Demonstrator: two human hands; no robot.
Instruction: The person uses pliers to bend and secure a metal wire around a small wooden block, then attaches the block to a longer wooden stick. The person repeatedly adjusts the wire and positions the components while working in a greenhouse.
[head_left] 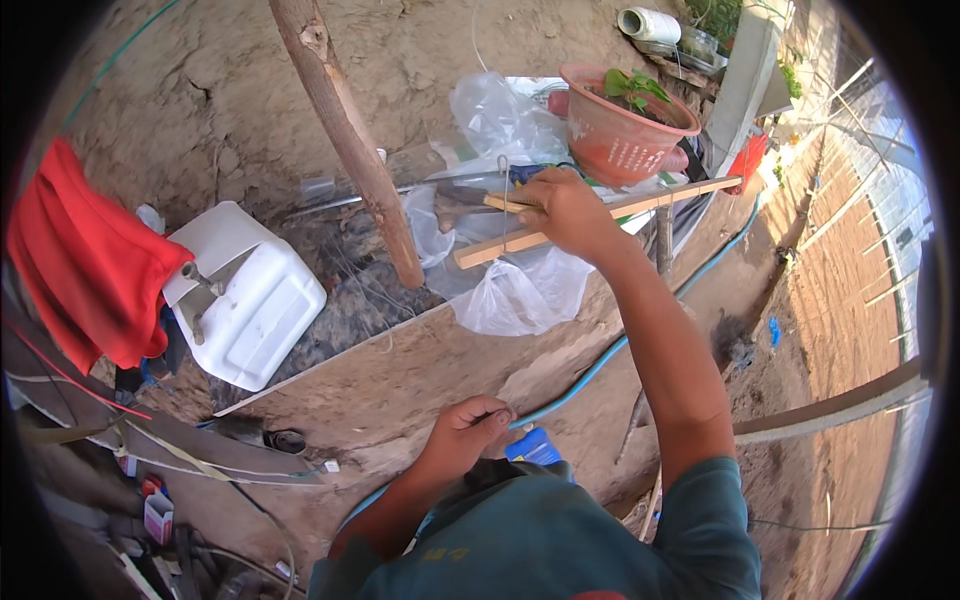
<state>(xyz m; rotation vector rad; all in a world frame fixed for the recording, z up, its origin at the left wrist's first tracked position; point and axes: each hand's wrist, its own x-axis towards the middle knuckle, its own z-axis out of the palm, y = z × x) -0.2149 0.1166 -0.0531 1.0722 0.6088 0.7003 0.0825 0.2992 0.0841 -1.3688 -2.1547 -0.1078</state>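
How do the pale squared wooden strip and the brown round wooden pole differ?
The strip is slim and straight-edged; the pole is thicker and knotty. The strip slants gently across the view, while the pole runs steeply. The right hand overlaps the strip in view, but not the pole. Both are long and wooden.

Spotted rows of small white characters printed across the side of the reddish plant pot (pixel 612 130), too soft to decipher. Noticed a short dull-yellow mark, resembling lettering, on the teal shirt (pixel 520 540), equally illegible. Saw a pinkish label panel on the little white box (pixel 158 522) at lower left, too small and blurred to read. Could make out no word or number with certainty.
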